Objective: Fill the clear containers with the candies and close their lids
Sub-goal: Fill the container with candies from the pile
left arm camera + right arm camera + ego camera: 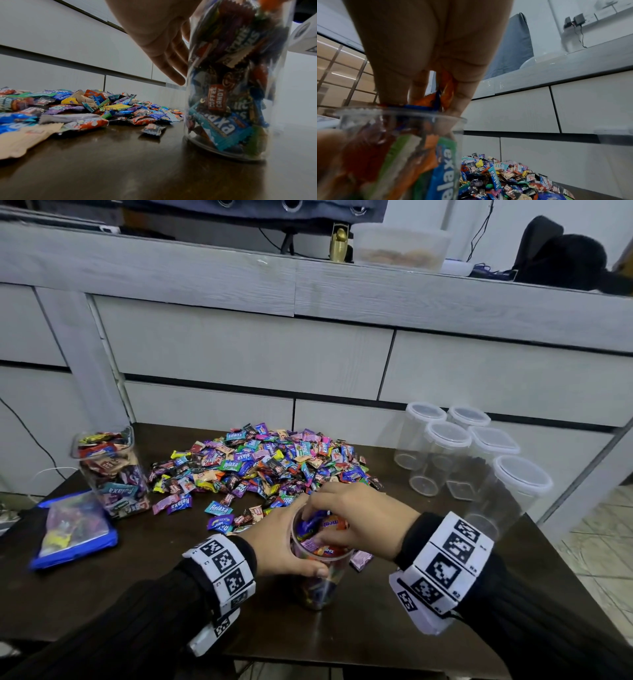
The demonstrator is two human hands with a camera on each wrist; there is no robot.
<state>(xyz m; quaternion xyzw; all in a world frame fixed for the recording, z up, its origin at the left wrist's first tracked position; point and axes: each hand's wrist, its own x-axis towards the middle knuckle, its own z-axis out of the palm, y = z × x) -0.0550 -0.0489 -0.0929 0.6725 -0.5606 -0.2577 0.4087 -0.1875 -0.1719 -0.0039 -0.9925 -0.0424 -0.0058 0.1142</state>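
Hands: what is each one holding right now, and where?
Left hand grips the open jar round its upper side wall. Right hand's fingertips pinch candies at the jar's mouth.

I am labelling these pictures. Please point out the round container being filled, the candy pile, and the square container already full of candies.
round container (228, 94), left wrist view, on its clear side wall.
candy pile (267, 460), head view, on the heap's middle.
square container (111, 470), head view, on its front wall.
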